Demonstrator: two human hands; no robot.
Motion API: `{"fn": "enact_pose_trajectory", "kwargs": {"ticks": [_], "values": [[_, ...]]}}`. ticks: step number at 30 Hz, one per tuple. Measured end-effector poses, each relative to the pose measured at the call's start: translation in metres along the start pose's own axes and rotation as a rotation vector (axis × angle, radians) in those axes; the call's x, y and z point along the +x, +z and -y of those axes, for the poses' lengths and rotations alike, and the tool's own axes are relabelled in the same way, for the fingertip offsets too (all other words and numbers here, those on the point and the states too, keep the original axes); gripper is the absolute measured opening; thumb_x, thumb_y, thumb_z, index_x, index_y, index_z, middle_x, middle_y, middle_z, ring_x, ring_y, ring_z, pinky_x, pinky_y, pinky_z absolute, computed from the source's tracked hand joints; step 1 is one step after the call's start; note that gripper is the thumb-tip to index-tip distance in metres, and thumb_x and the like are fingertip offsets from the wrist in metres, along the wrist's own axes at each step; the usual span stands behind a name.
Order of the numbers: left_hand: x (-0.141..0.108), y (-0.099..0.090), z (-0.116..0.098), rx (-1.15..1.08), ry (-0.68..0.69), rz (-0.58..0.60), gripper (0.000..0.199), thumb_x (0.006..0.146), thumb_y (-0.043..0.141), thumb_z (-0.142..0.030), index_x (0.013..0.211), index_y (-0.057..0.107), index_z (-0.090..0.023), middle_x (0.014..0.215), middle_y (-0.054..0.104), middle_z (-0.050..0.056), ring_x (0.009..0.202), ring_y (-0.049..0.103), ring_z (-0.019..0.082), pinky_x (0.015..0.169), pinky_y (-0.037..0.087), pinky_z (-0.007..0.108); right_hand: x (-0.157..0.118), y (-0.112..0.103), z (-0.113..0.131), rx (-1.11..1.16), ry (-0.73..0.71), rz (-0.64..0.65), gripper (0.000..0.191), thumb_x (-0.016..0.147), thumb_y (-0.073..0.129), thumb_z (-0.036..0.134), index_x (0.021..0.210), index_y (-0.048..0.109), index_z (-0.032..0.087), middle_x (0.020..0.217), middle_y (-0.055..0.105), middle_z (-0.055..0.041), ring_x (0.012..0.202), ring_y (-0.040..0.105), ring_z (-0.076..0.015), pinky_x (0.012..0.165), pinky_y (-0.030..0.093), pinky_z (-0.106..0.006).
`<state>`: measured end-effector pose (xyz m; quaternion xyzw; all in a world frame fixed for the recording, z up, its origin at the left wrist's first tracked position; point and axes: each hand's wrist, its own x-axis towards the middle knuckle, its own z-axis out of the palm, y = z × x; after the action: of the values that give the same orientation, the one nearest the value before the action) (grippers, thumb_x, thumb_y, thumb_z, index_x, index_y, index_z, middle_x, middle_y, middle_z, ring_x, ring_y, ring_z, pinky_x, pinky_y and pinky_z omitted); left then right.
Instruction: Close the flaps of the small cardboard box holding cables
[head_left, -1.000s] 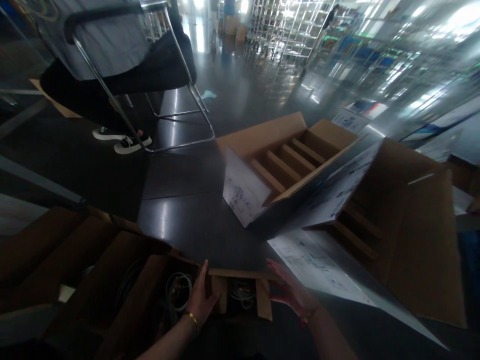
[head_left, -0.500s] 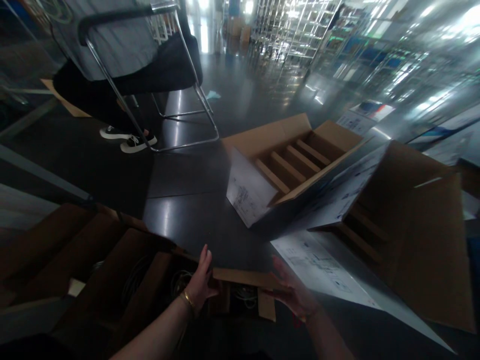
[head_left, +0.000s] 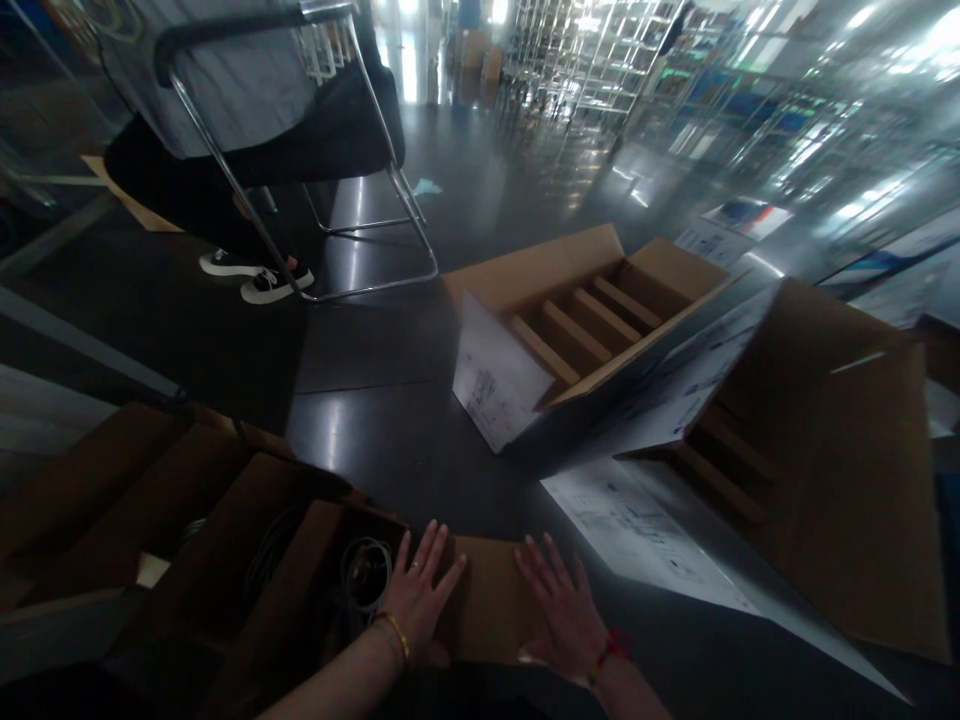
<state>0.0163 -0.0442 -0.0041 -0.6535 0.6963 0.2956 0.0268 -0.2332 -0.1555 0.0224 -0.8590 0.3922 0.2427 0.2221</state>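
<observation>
- Fingers of both hands are spread flat and pressed on the small box (head_left: 487, 600), seemingly to hold its flaps shut.
- Beyond the small box, two large open cartons (head_left: 600, 330) are seen lying on the floor (head_left: 375, 400).
- Left of it, a cable coil (head_left: 365, 575) is kept in an open box.
- Left hand (head_left: 420, 600) and right hand (head_left: 562, 615) are laid side by side on its top.

Print on box flaps (head_left: 495, 385) illegible.

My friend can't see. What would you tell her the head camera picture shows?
Two bare hands, left hand and right hand, press flat on the closed flaps of a small cardboard box on a dark floor. An open box of coiled cables sits left; bigger divided cartons lie beyond.
</observation>
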Motion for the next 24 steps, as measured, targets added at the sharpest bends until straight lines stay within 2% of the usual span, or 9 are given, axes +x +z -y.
{"fn": "enact_pose_trajectory", "kwargs": {"ticks": [2, 4, 6, 8, 10, 13, 16, 20, 24], "values": [[0.005, 0.021, -0.003, 0.053, 0.049, -0.025, 0.128, 0.044, 0.077, -0.059, 0.146, 0.005, -0.034, 0.154, -0.011, 0.020, 0.140, -0.019, 0.037, 0.106, -0.009, 0.069, 0.006, 0.008, 0.016, -0.059, -0.024, 0.000, 0.125, 0.053, 0.074, 0.060, 0.147, 0.001, 0.023, 0.154, -0.011, -0.0075, 0.141, -0.015, -0.0341, 0.107, -0.014, -0.065], [0.009, 0.035, -0.005, 0.062, 0.024, -0.072, 0.124, 0.049, 0.076, -0.057, 0.146, 0.002, -0.033, 0.153, -0.013, 0.021, 0.139, -0.020, 0.038, 0.108, -0.003, 0.068, 0.011, 0.016, 0.029, -0.093, 0.004, -0.028, 0.124, 0.054, 0.074, 0.054, 0.147, 0.001, 0.018, 0.152, -0.016, -0.0117, 0.141, -0.017, -0.0345, 0.108, -0.014, -0.063], [0.010, 0.036, -0.007, 0.037, -0.012, -0.088, 0.115, 0.056, 0.073, -0.049, 0.146, 0.003, -0.033, 0.153, -0.014, 0.020, 0.138, -0.020, 0.039, 0.111, 0.009, 0.064, 0.014, 0.017, 0.037, -0.101, 0.041, -0.061, 0.115, 0.058, 0.070, 0.043, 0.147, 0.004, 0.014, 0.151, -0.017, -0.0139, 0.140, -0.018, -0.0346, 0.111, -0.011, -0.061], [0.009, 0.024, -0.006, -0.015, -0.016, -0.048, 0.108, 0.059, 0.071, -0.043, 0.146, 0.008, -0.033, 0.154, -0.012, 0.019, 0.139, -0.017, 0.040, 0.111, 0.019, 0.060, 0.013, 0.010, 0.039, -0.069, 0.044, -0.045, 0.111, 0.057, 0.067, 0.033, 0.147, 0.006, 0.012, 0.152, -0.014, -0.0144, 0.140, -0.017, -0.0340, 0.115, -0.003, -0.056], [0.007, 0.004, -0.004, -0.078, 0.003, 0.022, 0.105, 0.057, 0.072, -0.042, 0.145, 0.014, -0.036, 0.155, -0.005, 0.017, 0.141, -0.010, 0.041, 0.111, 0.023, 0.057, 0.009, -0.001, 0.034, -0.002, -0.004, 0.014, 0.108, 0.057, 0.066, 0.026, 0.147, 0.008, 0.013, 0.155, -0.008, -0.0119, 0.141, -0.013, -0.0319, 0.118, 0.006, -0.048], [0.003, -0.022, -0.005, -0.132, 0.002, 0.118, 0.103, 0.056, 0.075, -0.040, 0.143, 0.021, -0.041, 0.156, -0.001, 0.015, 0.141, -0.004, 0.041, 0.113, 0.022, 0.054, 0.002, -0.007, 0.022, 0.085, -0.114, 0.034, 0.093, 0.068, 0.064, 0.026, 0.148, 0.015, 0.024, 0.157, 0.005, -0.0049, 0.143, -0.006, -0.0278, 0.120, 0.012, -0.044], [-0.002, -0.024, -0.010, -0.121, -0.026, 0.122, 0.100, 0.061, 0.076, -0.041, 0.143, 0.019, -0.041, 0.155, -0.009, 0.013, 0.140, -0.010, 0.040, 0.114, 0.018, 0.056, -0.001, 0.015, 0.012, 0.076, -0.164, -0.047, 0.086, 0.075, 0.067, 0.030, 0.145, 0.019, 0.036, 0.157, 0.005, -0.0023, 0.143, -0.003, -0.0298, 0.118, 0.017, -0.050], [-0.012, 0.002, -0.010, -0.096, -0.043, 0.048, 0.096, 0.068, 0.073, -0.039, 0.144, 0.013, -0.043, 0.154, -0.013, 0.010, 0.140, -0.013, 0.036, 0.115, 0.014, 0.058, 0.002, 0.055, 0.003, 0.010, -0.214, -0.184, 0.076, 0.084, 0.059, 0.035, 0.143, 0.014, 0.044, 0.156, 0.003, -0.0019, 0.143, -0.001, -0.0353, 0.111, 0.025, -0.060], [-0.017, 0.023, -0.003, -0.100, 0.079, -0.021, 0.087, 0.076, 0.061, -0.053, 0.144, 0.007, -0.044, 0.155, -0.014, 0.005, 0.142, -0.014, 0.033, 0.114, 0.001, 0.063, 0.003, 0.065, 0.003, 0.008, -0.240, -0.210, 0.063, 0.089, 0.040, 0.056, 0.144, 0.013, 0.043, 0.156, 0.002, -0.0020, 0.142, 0.001, -0.0381, 0.109, 0.012, -0.070]]}}
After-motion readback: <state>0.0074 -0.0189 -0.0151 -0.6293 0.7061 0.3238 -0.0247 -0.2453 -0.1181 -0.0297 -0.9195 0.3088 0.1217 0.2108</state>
